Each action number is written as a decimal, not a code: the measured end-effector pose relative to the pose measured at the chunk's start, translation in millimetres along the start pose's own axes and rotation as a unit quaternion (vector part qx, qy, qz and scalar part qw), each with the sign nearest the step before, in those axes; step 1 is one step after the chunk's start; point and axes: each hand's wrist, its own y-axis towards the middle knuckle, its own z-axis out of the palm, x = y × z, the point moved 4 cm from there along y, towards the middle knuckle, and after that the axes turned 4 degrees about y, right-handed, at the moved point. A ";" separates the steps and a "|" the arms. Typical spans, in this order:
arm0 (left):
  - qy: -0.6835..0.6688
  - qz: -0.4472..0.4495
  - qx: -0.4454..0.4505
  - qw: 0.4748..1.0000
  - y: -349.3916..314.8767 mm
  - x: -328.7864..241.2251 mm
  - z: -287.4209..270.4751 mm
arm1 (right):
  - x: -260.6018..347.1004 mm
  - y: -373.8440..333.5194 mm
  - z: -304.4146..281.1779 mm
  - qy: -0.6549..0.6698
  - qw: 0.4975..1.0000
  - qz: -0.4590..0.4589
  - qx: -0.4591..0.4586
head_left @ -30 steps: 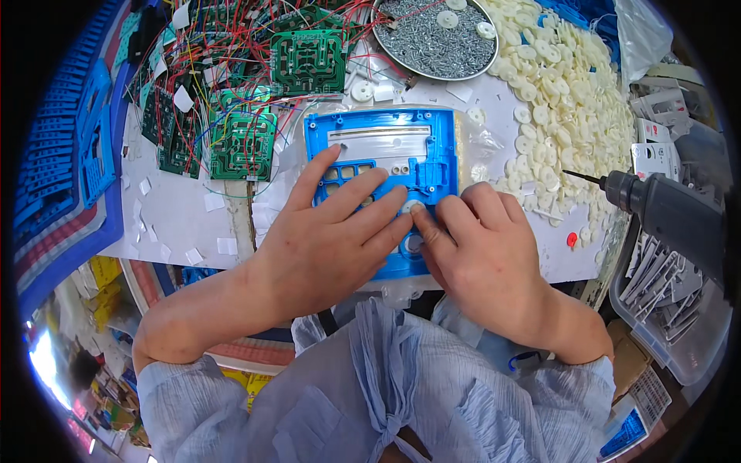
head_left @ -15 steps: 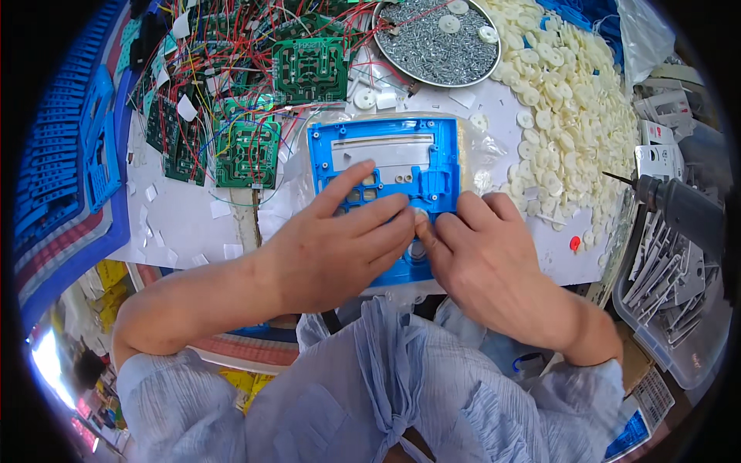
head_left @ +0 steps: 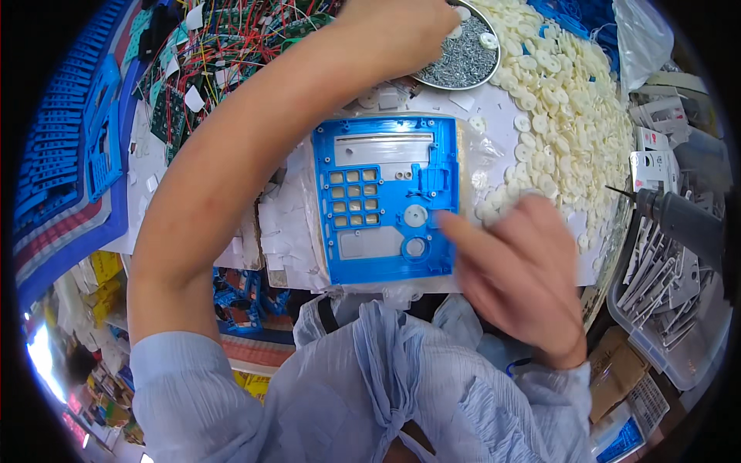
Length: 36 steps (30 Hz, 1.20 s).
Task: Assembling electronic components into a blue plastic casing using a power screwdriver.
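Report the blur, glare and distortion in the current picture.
Head view: the right hand is smeared, its fingers hard to make out, while the blue panel beside it looks fairly crisp; head view: a bright patch is washed out at lower left; head view: fisheye bending toward the rim, with black corners.

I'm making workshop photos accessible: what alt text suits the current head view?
A person's left hand is at a round metal tray of silver screws; their right hand, blurred, is at the right edge of a blue rectangular plastic housing. Around lie wired green circuit boards and piled cream plastic discs.
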 end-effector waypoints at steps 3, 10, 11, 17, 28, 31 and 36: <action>-0.014 0.062 0.030 0.998 22.8 -14.6 21.4 | -0.7 -83.6 -81.0 -0.057 0.926 -0.054 -0.370; 0.011 0.063 -0.044 0.997 25.8 -17.3 36.5 | -59.6 -12.0 -106.2 0.482 0.841 -0.077 -0.233; 0.020 0.060 -0.031 0.997 27.4 -20.3 35.9 | -67.4 -1.6 -104.0 0.503 0.848 -0.101 -0.133; -0.102 0.007 0.066 0.993 6.9 -29.0 -22.0 | -61.2 21.3 -64.7 0.518 0.850 -0.091 -0.036; -0.380 -0.015 -0.076 0.922 -176.0 -99.9 -45.9 | -0.2 10.7 -19.5 0.641 0.756 -0.105 -0.076; -0.407 -0.046 -0.087 0.908 -180.9 -101.5 -43.2 | -0.5 8.9 -14.2 0.653 0.746 -0.112 -0.063; -0.398 -0.051 -0.113 0.909 -182.5 -99.9 -40.3 | 1.8 13.2 -13.1 0.640 0.759 -0.105 -0.055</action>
